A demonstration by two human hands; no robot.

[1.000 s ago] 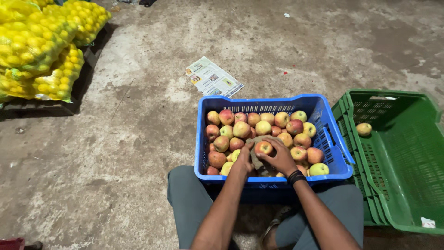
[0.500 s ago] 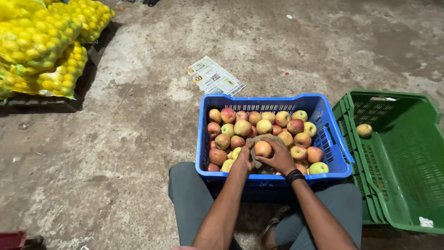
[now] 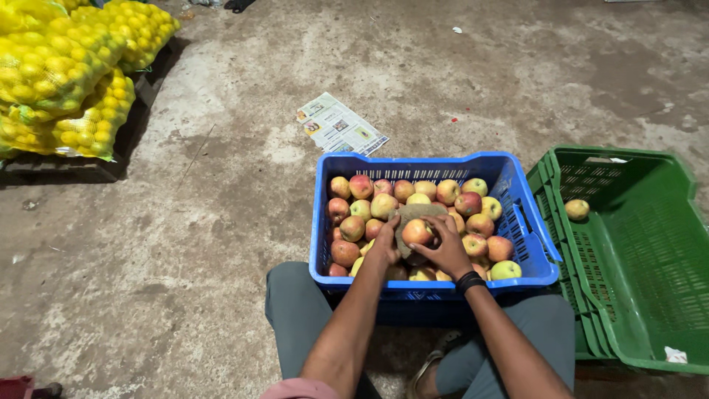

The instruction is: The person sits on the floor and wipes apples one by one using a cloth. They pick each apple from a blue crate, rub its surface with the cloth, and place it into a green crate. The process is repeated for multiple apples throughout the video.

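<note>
Glossy plastic crate point(image 3: 517, 214), rough concrete floor point(image 3: 221, 222)

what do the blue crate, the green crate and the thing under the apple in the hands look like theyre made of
Blue crate: likely moulded plastic, judging by the slotted walls and mild sheen. Green crate: apparently the same kind of plastic, with a ribbed grid floor. Cloth under the held apple: looks like dull brownish fabric, matte and folded; the weave is too small to tell.

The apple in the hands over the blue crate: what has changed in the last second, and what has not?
Little changed. Both hands, left hand and right hand, keep the apple against the brownish cloth; the cloth now shows more above it. The blue crate, the green crate with its single fruit, the leaflet and the yellow sacks stayed put.
</note>
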